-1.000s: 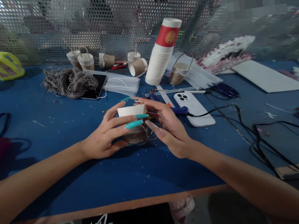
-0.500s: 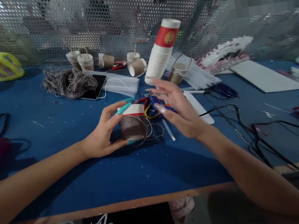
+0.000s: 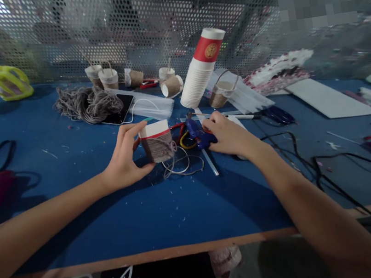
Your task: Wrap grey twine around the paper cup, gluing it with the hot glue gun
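Right hand [image 3: 229, 136] now around glue gun [image 3: 197, 132], yarn-wrapped cup [image 3: 158, 147] between hands, in grasp of left hand [image 3: 122, 161].

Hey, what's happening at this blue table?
A person is working with both bare hands. The left hand holds a paper cup whose lower part is wrapped in gray-brown cord, with a white rim and a thin red band showing above. The right hand is on a blue glue gun, a clear stick poking out of it. Loose cord trails beside the cup. Behind are a gray yarn bundle and a leaning stack of paper cups.
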{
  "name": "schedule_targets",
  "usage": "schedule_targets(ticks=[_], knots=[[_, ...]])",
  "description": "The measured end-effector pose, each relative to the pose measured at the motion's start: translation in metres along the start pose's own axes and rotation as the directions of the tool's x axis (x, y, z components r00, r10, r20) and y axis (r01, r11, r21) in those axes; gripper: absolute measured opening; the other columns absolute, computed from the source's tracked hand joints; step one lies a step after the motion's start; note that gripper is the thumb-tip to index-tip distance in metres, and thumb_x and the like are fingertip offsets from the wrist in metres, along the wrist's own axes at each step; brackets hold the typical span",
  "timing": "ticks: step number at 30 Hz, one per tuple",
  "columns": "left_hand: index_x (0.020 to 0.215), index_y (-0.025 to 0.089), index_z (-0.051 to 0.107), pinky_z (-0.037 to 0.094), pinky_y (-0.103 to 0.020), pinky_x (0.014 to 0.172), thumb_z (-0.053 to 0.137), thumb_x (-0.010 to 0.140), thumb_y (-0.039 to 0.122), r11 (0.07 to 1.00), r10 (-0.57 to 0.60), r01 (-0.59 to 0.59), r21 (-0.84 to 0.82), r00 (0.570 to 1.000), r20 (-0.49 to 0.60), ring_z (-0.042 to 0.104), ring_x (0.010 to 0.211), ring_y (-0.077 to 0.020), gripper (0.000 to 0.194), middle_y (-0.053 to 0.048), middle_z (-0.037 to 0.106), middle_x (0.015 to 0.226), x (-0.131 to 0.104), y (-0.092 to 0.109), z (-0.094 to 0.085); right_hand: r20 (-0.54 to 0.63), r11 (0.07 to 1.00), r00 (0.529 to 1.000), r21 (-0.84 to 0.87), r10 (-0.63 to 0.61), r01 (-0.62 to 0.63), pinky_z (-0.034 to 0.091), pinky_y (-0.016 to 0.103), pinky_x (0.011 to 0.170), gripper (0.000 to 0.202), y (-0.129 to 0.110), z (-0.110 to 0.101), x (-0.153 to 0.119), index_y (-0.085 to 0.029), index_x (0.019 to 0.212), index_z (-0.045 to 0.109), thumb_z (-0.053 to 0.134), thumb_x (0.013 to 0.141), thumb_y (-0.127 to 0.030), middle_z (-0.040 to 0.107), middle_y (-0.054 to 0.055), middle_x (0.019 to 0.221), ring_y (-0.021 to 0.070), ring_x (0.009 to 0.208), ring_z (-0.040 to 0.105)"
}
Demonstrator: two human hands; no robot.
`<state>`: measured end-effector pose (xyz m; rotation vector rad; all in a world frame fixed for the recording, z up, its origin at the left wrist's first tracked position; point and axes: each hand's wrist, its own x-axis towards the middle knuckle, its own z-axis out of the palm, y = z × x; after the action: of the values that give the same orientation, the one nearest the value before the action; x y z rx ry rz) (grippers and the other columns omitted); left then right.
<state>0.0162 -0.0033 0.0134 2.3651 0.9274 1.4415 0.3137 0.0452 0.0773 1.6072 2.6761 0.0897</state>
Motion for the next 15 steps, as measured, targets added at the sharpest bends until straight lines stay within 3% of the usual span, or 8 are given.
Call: schedule_targets(ticks=[2, 4, 6, 7, 9, 11, 13, 15], knots=[[0.145, 0.028, 0.037, 0.062, -0.039, 0.093, 0.077, 0.075, 0.020, 0.998, -0.035, 0.034, -0.048, 0.999, -0.028, 0.050, 0.126, -0.0271, 0.081, -0.012, 0.043, 0.134, 0.001, -0.001, 0.001, -0.119, 0.997, 0.992, 0.073, 0.043, -0.035, 0.052, 0.042, 0.069, 0.023, 0.003, -0.001, -0.001, -0.020, 0.095, 0.057, 0.061, 0.072, -0.022, 0.053, 0.012, 0.114, 0.0209, 0.071, 0.060], [0.143, 0.028, 0.040, 0.060, -0.038, 0.097, 0.076, 0.074, 0.019, 0.993, -0.054, 0.049, -0.109, 0.997, -0.050, 0.050, 0.130, -0.0265, 0.078, -0.011, 0.043, 0.135, 0.001, -0.003, 0.002, -0.273, 0.968, 0.953, 0.242, 0.134, -0.067, 0.053, 0.043, 0.069, 0.019, 0.007, -0.004, -0.002, -0.022, 0.092, 0.058, 0.062, 0.074, -0.027, 0.056, 0.011, 0.114, 0.0197, 0.067, 0.061], [0.141, 0.030, 0.042, 0.057, -0.040, 0.103, 0.074, 0.074, 0.015, 0.985, -0.074, 0.063, -0.161, 0.995, -0.062, 0.049, 0.133, -0.0269, 0.075, -0.011, 0.043, 0.137, 0.001, -0.005, 0.003, -0.335, 0.853, 0.900, 0.518, 0.278, -0.071, 0.053, 0.042, 0.062, 0.017, 0.009, -0.009, -0.004, -0.023, 0.085, 0.058, 0.065, 0.072, -0.032, 0.063, 0.008, 0.096, 0.0191, 0.059, 0.060], [0.140, 0.030, 0.043, 0.055, -0.041, 0.105, 0.073, 0.074, 0.014, 0.980, -0.084, 0.073, -0.183, 0.995, -0.058, 0.048, 0.135, -0.0273, 0.075, -0.011, 0.042, 0.138, 0.000, -0.005, 0.004, -0.313, 0.743, 0.884, 0.667, 0.348, -0.056, 0.052, 0.040, 0.056, 0.017, 0.008, -0.011, -0.004, -0.024, 0.080, 0.058, 0.066, 0.069, -0.034, 0.063, 0.004, 0.080, 0.0182, 0.052, 0.057], [0.141, 0.032, 0.042, 0.054, -0.045, 0.106, 0.071, 0.074, 0.010, 0.970, -0.105, 0.093, -0.226, 0.994, -0.041, 0.047, 0.137, -0.0287, 0.076, -0.011, 0.041, 0.140, -0.001, -0.006, 0.005, -0.198, 0.459, 0.895, 0.888, 0.399, -0.008, 0.047, 0.037, 0.043, 0.019, 0.002, -0.017, -0.007, -0.024, 0.070, 0.058, 0.067, 0.065, -0.039, 0.054, -0.002, 0.053, 0.0165, 0.038, 0.050], [0.143, 0.032, 0.040, 0.055, -0.046, 0.105, 0.069, 0.073, 0.009, 0.960, -0.119, 0.108, -0.260, 0.992, -0.028, 0.047, 0.138, -0.0295, 0.079, -0.011, 0.039, 0.141, -0.001, -0.007, 0.006, -0.108, 0.226, 0.947, 0.973, 0.303, 0.039, 0.043, 0.034, 0.036, 0.026, -0.006, -0.022, -0.011, -0.023, 0.065, 0.059, 0.068, 0.062, -0.047, 0.049, -0.003, 0.041, 0.0164, 0.033, 0.049], [0.145, 0.032, 0.038, 0.056, -0.046, 0.104, 0.068, 0.071, 0.007, 0.956, -0.127, 0.116, -0.269, 0.992, -0.024, 0.047, 0.136, -0.0292, 0.083, -0.011, 0.038, 0.142, -0.001, -0.008, 0.006, -0.085, 0.108, 0.973, 0.992, 0.216, 0.063, 0.039, 0.031, 0.032, 0.037, -0.015, -0.025, -0.016, -0.023, 0.064, 0.060, 0.071, 0.060, -0.058, 0.049, -0.003, 0.038, 0.0138, 0.029, 0.045], [0.147, 0.032, 0.037, 0.055, -0.046, 0.106, 0.068, 0.069, 0.006, 0.958, -0.125, 0.113, -0.264, 0.992, -0.028, 0.048, 0.134, -0.0289, 0.088, -0.011, 0.038, 0.142, 0.000, -0.009, 0.006, -0.080, 0.105, 0.978, 0.993, 0.192, 0.060, 0.039, 0.029, 0.030, 0.043, -0.024, -0.025, -0.021, -0.023, 0.064, 0.061, 0.075, 0.061, -0.063, 0.050, -0.004, 0.037, 0.0126, 0.028, 0.044]])
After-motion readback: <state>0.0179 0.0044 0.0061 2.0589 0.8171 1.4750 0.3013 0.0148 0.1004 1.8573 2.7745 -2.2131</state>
